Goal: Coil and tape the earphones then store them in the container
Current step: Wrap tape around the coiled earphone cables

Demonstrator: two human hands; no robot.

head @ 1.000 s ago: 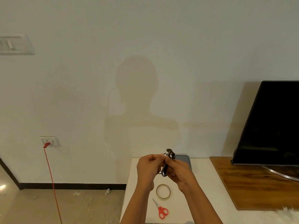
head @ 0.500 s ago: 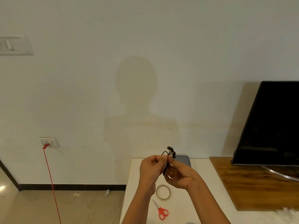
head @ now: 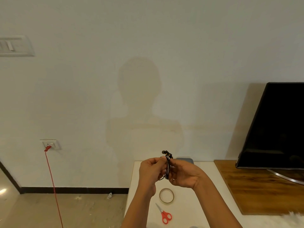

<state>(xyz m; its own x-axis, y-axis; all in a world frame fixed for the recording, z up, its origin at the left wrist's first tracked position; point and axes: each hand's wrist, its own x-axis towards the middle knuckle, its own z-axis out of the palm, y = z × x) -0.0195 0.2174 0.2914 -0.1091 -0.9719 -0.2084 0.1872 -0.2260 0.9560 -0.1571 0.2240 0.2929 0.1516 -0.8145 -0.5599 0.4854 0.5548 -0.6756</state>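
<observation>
While the coiled black earphones [head: 167,165] stand upright above the white table [head: 205,203], your left hand [head: 150,171] pinches the coil's nine o'clock side with curled fingers. Your right hand [head: 184,175] grips its three o'clock side. At six o'clock lies a tape roll [head: 166,195], with red scissors [head: 166,217] nearer you. A grey container [head: 185,160] peeks out at one o'clock.

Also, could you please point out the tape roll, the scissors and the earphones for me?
tape roll [head: 167,202]: head view, on its near rim.
scissors [head: 165,215]: head view, on the red handles.
earphones [head: 167,170]: head view, on the coiled black cable.
</observation>
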